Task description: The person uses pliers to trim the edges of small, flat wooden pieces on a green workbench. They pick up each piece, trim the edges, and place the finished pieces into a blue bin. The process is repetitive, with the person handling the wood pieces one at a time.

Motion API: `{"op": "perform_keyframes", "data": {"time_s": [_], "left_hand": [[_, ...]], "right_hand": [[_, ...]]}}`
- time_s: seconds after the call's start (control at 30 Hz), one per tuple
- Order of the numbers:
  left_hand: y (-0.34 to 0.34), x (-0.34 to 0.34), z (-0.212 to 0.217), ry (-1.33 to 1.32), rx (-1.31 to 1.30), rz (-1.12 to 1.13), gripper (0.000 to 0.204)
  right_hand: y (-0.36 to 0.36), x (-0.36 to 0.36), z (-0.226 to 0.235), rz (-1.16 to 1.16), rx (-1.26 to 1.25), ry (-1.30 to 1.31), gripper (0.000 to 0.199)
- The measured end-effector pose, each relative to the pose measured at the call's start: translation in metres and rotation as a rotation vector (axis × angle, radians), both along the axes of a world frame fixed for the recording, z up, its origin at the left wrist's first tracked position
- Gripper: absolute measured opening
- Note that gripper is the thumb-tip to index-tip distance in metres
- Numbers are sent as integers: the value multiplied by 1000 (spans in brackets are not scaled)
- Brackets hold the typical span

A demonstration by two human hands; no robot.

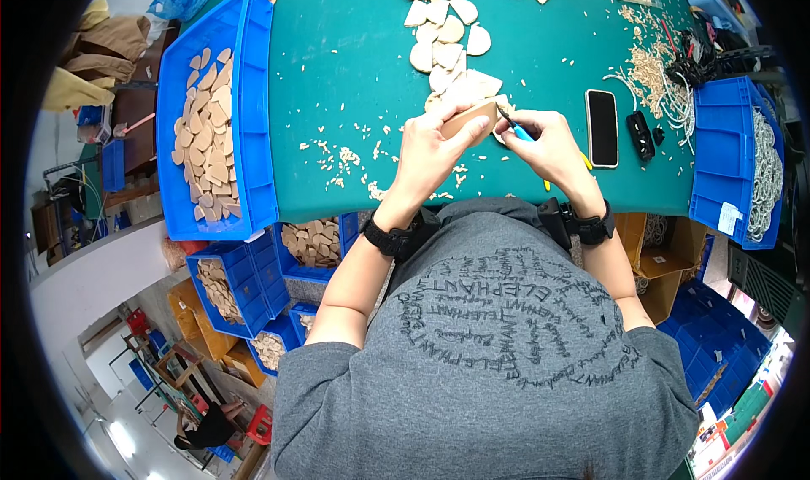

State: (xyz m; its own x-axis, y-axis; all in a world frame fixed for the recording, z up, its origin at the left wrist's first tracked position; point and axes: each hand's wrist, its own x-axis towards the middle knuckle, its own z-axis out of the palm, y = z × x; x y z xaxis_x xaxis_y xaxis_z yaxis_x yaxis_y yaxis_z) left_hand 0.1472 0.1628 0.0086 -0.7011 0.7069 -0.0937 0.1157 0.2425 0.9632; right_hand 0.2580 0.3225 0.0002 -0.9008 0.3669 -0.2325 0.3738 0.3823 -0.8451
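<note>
Near the bench point(337, 67) front edge, the left hand point(429, 153) pinches a tan piece point(469, 124), the right hand point(550, 145) grips a blue-handled tool point(521, 133); some room lies leftward.

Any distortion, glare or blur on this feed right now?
Head view: fisheye bending inside a black rim; a light at lower left burns out to white; the green table looks fairly evenly lit; the left hand, its tan piece and the right hand look reasonably sharp; the tip of the blue-handled tool is too small to judge.
</note>
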Motion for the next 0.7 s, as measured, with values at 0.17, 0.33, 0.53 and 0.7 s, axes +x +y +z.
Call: {"op": "perform_keyframes", "data": {"time_s": [0.17,0.33,0.53,0.7], "left_hand": [[-4,-2,-8,-91,31,12,30],[-8,-3,-2,-255,70,24,29],[-8,-3,-1,-280,103,21,31],[-10,-3,3,-262,79,-4,34]], "right_hand": [[0,0,-5,-19,-83,11,13],[0,-1,8,2,-126,27,13],[-6,-3,11,22,-79,144,19],[-9,-2,16,7,150,241,25]]}}
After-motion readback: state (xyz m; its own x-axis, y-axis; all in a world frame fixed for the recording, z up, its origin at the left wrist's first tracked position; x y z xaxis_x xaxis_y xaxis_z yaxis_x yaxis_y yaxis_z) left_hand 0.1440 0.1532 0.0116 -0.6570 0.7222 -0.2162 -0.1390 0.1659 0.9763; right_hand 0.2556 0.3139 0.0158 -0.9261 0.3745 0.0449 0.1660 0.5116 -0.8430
